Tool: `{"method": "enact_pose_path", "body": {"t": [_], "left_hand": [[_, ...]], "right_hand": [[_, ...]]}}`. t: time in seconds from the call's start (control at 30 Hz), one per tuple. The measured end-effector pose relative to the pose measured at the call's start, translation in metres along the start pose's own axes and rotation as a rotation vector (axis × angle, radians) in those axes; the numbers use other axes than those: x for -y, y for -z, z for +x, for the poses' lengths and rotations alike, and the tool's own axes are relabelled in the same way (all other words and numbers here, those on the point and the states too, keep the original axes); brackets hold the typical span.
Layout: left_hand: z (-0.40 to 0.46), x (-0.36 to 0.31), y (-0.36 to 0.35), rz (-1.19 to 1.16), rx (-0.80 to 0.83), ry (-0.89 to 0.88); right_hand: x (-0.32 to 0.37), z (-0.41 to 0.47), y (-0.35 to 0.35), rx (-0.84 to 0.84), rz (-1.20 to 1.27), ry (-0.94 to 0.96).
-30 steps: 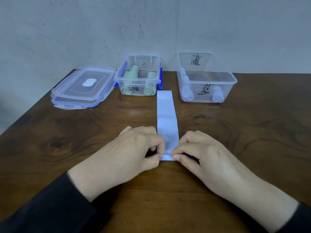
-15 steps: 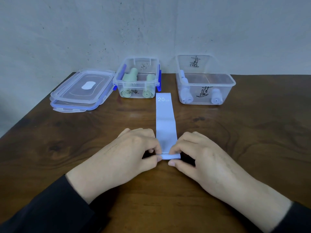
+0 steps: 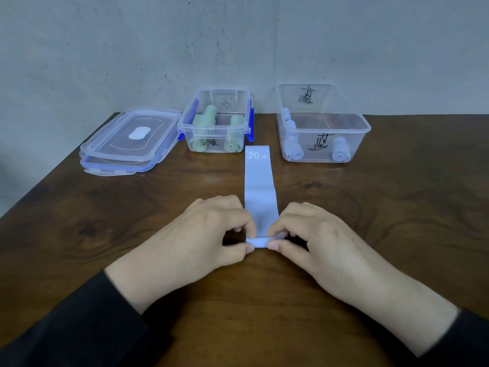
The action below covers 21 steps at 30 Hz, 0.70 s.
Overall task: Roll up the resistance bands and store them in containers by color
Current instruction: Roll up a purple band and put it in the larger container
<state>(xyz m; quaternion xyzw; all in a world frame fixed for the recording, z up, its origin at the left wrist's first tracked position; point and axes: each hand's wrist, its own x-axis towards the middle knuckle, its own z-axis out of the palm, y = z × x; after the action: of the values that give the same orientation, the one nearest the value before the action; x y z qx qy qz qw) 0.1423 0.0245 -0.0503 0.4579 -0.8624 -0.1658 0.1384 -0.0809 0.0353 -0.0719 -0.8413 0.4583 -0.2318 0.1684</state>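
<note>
Resistance band, pale blue, flat and rubbery, printed "20 LB" [image 3: 258, 186], lies on a dark brown wooden table [image 3: 397, 207], its near end turned over into a first small roll pinched between thumb and curled fingers of both the left hand [image 3: 209, 234] and the right hand [image 3: 309, 234]. The flat length runs straight away from the fingertips, its printed end stopping between two boxes beyond the hands. The step in hand appears to be the start of the roll, with most of the band not yet wound. The next move likely calls for both hands to turn the roll forward evenly, keeping its edges square so it does not cone.

Beyond the right hand stands a clear plastic box holding blue rolls [image 3: 324, 144], the probable home for this band. Beyond the left hand sits a clear blue-clipped box holding green rolls [image 3: 217, 128], and further left two stacked clear lids [image 3: 127, 144]. Bare table lies between the hands and the boxes, giving room to roll forward; the table's left edge is well apart from the left hand.
</note>
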Motion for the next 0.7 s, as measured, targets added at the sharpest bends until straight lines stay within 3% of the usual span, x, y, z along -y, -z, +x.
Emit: {"method": "enact_pose_path", "body": {"t": [0.7], "left_hand": [[0.009,0.013,-0.011,0.033,-0.064,-0.006]], "right_hand": [[-0.001,0.008,-0.006,-0.059,-0.084,0.017]]}}
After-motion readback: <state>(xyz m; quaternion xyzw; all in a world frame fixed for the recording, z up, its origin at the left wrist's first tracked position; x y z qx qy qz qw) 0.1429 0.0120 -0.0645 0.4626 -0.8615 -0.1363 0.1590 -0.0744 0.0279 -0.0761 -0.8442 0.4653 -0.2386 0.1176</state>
